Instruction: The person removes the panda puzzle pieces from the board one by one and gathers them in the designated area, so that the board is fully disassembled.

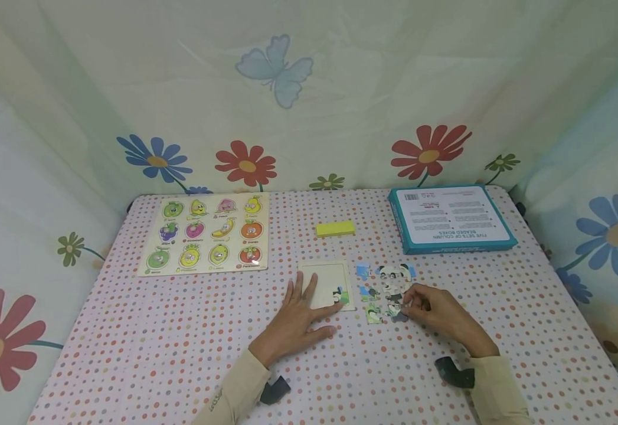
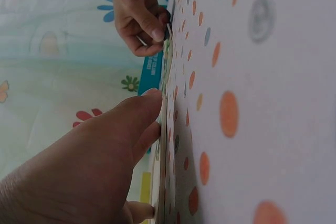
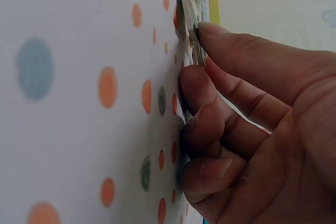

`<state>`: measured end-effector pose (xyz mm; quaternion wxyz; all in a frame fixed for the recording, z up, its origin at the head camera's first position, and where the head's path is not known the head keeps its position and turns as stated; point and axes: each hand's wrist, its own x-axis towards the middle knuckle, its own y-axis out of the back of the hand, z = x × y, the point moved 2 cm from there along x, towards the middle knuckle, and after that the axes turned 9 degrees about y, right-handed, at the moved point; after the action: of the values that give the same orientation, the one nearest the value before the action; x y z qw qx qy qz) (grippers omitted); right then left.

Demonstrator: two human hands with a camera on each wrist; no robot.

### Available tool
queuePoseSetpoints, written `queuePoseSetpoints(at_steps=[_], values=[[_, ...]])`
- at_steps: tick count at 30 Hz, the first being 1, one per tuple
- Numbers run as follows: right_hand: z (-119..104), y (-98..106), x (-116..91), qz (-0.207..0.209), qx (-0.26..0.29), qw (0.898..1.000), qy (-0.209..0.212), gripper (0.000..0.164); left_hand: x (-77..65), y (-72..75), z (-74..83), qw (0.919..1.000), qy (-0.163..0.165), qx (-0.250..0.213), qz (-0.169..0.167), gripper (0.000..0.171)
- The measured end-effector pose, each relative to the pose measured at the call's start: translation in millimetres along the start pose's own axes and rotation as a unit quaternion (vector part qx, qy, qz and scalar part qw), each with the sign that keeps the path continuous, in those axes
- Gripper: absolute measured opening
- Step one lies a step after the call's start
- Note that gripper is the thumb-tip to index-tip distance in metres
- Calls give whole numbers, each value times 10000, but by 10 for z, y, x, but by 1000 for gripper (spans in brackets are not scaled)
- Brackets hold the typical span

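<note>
With fingers spread, my left hand (image 1: 297, 319) rests on the shallow square puzzle tray (image 1: 323, 280) in the head view. A jigsaw piece (image 1: 345, 297) with green and black print lies in the tray's near right corner. Right of it, loose panda jigsaw pieces (image 1: 392, 277) lie grouped on the cloth. My right hand (image 1: 438, 310) is at their near right side. In the right wrist view, thumb and forefinger pinch a thin jigsaw piece (image 3: 197, 51), seen edge-on and tilted; its print is hidden. The other fingers curl close to the cloth.
A fruit picture board (image 1: 213, 239) lies at the back left. Behind the tray sits a yellow block (image 1: 335, 228). A teal and white box (image 1: 452, 218) stands at the back right on the dotted tablecloth (image 1: 144, 330). A flowered curtain (image 1: 340, 88) hangs behind.
</note>
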<state>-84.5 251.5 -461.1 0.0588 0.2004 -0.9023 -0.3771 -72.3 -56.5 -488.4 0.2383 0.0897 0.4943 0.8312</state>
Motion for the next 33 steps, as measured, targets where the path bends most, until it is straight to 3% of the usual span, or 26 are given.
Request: queuePoseSetpoints(at_steps=[19,26,33], values=[[8,-21,2,109,-122,9998,-125,8,-6,5,1,10000,21,38,-29,49],[-45,24,33,409,-318,9985,203,5,-4,23,10,10000,23,-13,-86,50],[-212,17,223,748,-450,9939,679,10,-8,7,1,9999,23,-103,-119,50]])
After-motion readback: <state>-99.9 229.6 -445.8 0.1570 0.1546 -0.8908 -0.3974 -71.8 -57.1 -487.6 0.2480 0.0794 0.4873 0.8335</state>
